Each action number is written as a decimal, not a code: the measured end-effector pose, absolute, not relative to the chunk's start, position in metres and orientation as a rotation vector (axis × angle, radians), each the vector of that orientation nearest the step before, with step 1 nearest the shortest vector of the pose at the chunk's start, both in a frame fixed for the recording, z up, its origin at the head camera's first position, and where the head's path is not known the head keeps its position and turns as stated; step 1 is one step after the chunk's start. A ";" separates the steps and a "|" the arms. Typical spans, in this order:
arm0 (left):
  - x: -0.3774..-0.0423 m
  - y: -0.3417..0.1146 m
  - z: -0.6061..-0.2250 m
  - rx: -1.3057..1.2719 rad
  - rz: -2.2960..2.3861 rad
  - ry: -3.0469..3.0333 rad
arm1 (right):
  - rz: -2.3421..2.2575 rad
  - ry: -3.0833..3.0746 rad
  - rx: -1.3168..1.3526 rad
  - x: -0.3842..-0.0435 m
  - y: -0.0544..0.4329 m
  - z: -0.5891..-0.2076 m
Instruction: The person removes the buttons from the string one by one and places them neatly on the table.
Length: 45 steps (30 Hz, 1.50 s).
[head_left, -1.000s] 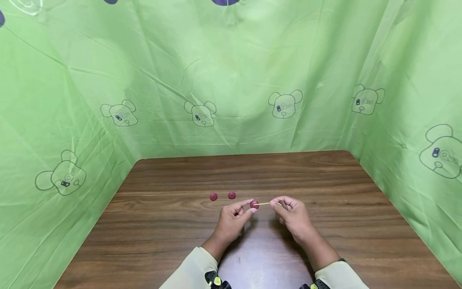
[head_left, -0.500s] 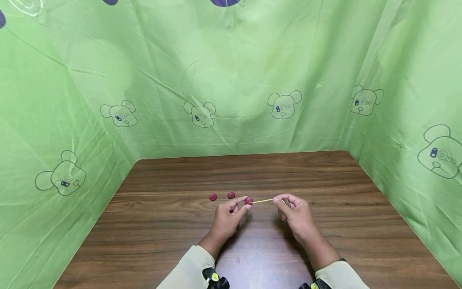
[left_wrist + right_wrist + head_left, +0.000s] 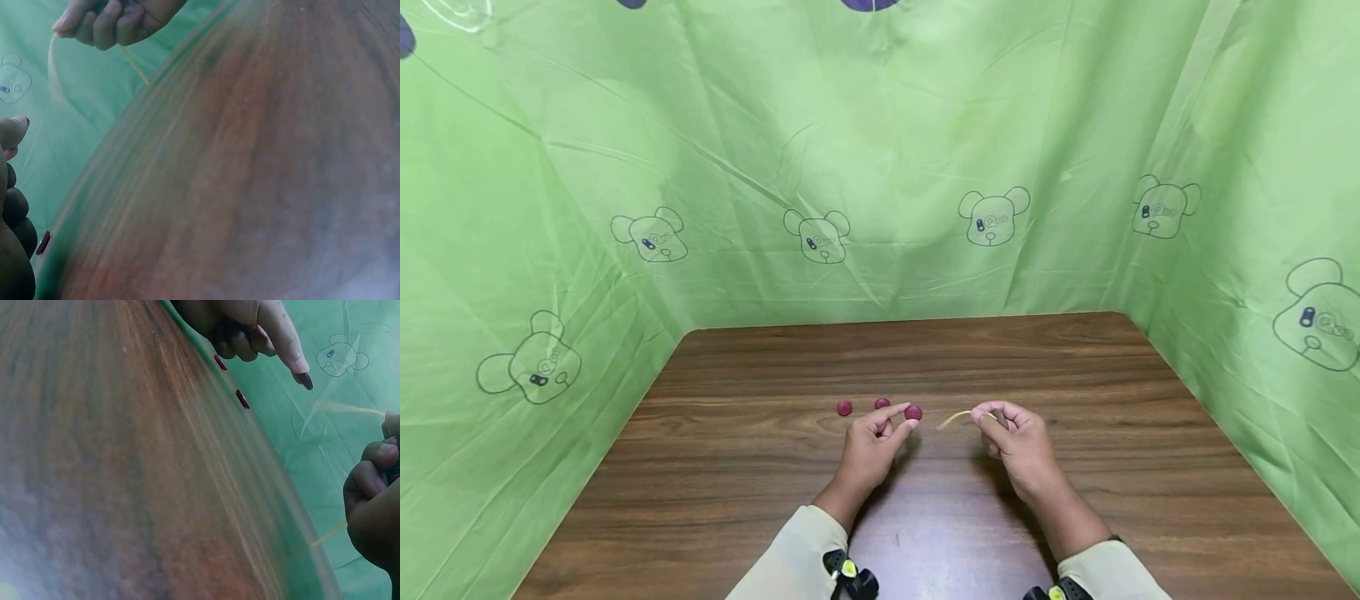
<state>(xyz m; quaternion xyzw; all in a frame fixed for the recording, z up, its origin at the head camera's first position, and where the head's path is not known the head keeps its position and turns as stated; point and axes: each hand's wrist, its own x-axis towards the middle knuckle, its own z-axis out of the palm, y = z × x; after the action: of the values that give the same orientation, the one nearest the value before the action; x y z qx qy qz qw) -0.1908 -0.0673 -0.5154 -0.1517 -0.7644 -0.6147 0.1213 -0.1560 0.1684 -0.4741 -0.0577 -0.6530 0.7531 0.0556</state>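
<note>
String (image 3: pixel 956 416) and held disc (image 3: pixel 913 412) have parted: the string reached the disc half a second ago, and now its free end droops just beside it. Lettering on the bear faces (image 3: pixel 824 240) printed across the green cloth (image 3: pixel 895 287) is too small and faint to read surely. Two loose discs (image 3: pixel 845 408), dark red like the held one, lie on the wooden table (image 3: pixel 760 483); a left finger covers part of the nearer one. Pale sleeves (image 3: pixel 790 554) and black-and-yellow wrist gear (image 3: pixel 850 573) run off the bottom edge. Thumb and finger of the left hand (image 3: pixel 867 454) pinch the held disc by its rim, above the table, while the right hand (image 3: pixel 1022 446) pinches the string between thumb and forefinger. Both wrist views cut off their own hand at the edge; in the right one, the string's free end is blurred and the held disc shows only edge-on.
</note>
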 end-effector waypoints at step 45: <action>-0.206 -0.038 -0.506 -0.077 -1.454 -2.530 | 2.283 -2.019 -0.134 -0.154 0.170 -0.471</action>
<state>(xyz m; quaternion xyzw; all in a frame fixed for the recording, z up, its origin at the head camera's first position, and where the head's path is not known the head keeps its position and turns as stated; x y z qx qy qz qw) -0.2062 -0.0382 -0.5057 -0.0261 -0.8613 -0.4951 0.1112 -0.1544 0.1700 -0.4713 -0.0440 -0.6611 0.7476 0.0456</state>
